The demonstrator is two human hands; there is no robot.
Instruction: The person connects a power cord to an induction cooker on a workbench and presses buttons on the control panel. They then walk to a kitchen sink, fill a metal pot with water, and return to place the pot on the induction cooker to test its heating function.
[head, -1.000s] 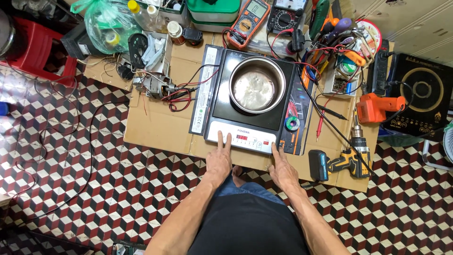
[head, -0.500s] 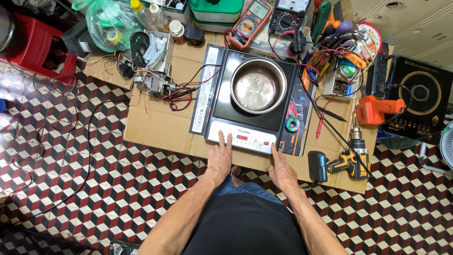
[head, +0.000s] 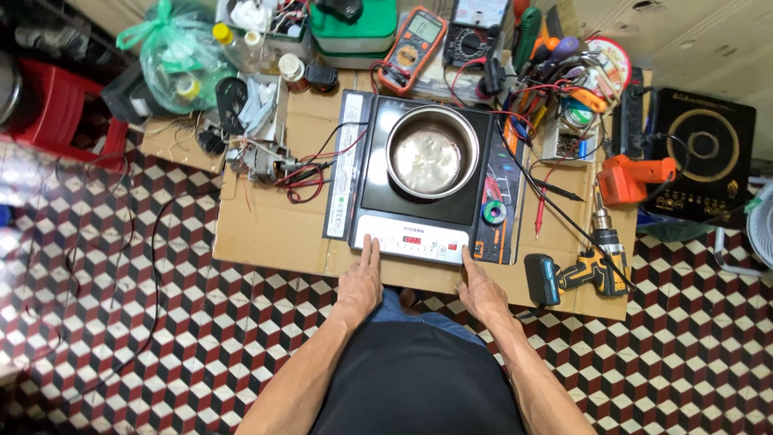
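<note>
An induction cooker (head: 403, 189) lies on a cardboard-covered low table (head: 266, 225), with a round steel pot (head: 432, 151) on its black glass top. Its white control strip shows a lit red display. My left hand (head: 360, 282) rests flat at the strip's left end, fingertips touching it. My right hand (head: 479, 288) has its index finger on the strip's right end. Both hands hold nothing.
A yellow cordless drill (head: 592, 270) and an orange tool (head: 636, 179) lie to the right, beside a second black cooker (head: 702, 157). Two multimeters (head: 411, 48), red and black probe leads, screwdrivers, a solder reel (head: 493, 213), a small motor (head: 259, 161) and a green plastic bag (head: 181, 52) crowd the back.
The view has shifted down a little. Both hands stay at the control strip, with hardly any movement.
</note>
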